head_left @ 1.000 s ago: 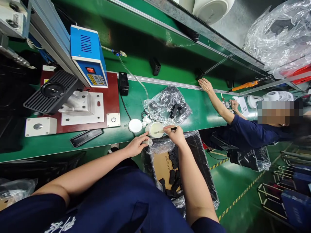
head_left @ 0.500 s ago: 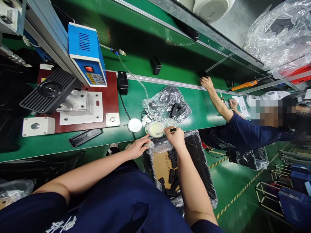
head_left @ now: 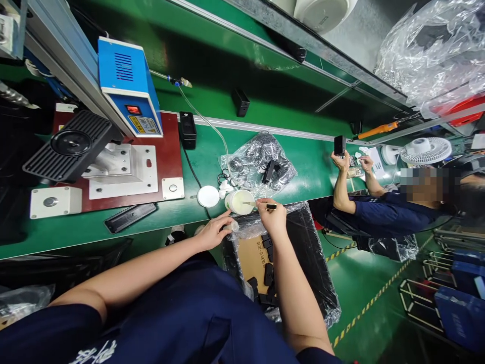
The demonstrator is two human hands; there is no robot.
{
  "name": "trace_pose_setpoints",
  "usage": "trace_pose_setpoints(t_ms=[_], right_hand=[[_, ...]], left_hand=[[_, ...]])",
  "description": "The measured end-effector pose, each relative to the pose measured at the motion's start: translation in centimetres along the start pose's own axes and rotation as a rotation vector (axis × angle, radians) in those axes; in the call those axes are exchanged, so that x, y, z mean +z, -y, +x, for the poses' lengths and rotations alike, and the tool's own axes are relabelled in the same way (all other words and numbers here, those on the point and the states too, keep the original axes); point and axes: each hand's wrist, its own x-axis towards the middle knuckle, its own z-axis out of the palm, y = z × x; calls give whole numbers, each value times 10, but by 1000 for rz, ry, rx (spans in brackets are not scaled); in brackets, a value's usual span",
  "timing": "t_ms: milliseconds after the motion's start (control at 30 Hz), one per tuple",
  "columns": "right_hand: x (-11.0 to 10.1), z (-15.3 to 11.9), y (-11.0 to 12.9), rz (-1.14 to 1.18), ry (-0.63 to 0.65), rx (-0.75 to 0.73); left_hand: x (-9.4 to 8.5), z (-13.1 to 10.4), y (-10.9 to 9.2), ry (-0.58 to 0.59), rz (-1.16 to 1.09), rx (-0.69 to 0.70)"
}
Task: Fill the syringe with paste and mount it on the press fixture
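Note:
My right hand (head_left: 273,217) is closed round a slim spatula-like tool (head_left: 270,207) with a dark handle end. Its thin tip reaches into a white tub (head_left: 231,202) of pale, creamy paste at the bench's front edge. Just below the tub, my left hand (head_left: 215,231) pinches a small translucent plastic cylinder (head_left: 234,226); its exact kind is unclear. A white round lid (head_left: 208,196) lies left of the tub, with crumpled white tissue (head_left: 226,187) between them. Behind the tub rests a clear plastic bag (head_left: 257,156) of dark round parts.
A blue control box (head_left: 131,91) and a red-brown fixture base (head_left: 170,162) occupy the left. Below my hands is a plastic-lined black bin (head_left: 310,253) holding black parts. A co-worker (head_left: 379,215) handles a black block (head_left: 339,145) on the right. A thin hose (head_left: 206,121) crosses the bench.
The tool's tip has shifted slightly within the tub, and more of its shaft shows. The co-worker's hand has drawn back from the bench's rear edge with a black block. My left hand keeps its grip.

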Motion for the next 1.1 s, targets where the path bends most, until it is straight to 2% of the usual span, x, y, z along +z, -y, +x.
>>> trace_pose_setpoints(t_ms=[133,300,633,867,1100], right_hand=[[8,2,-4,42,57,-21],[12,1,-10,121,64,24],[24,7,-26,469,-20,212],[6,3,-39,619,-121,304],[-24,-15,-36,704,-201,299]], left_hand=[[0,0,0,0,15,-2],[-1,0,-1,1,2,-11],[-3,1,-2,3,29,-37],[-10,-4,-1,1,66,3],[-25,-7,8,-175,159,45]])
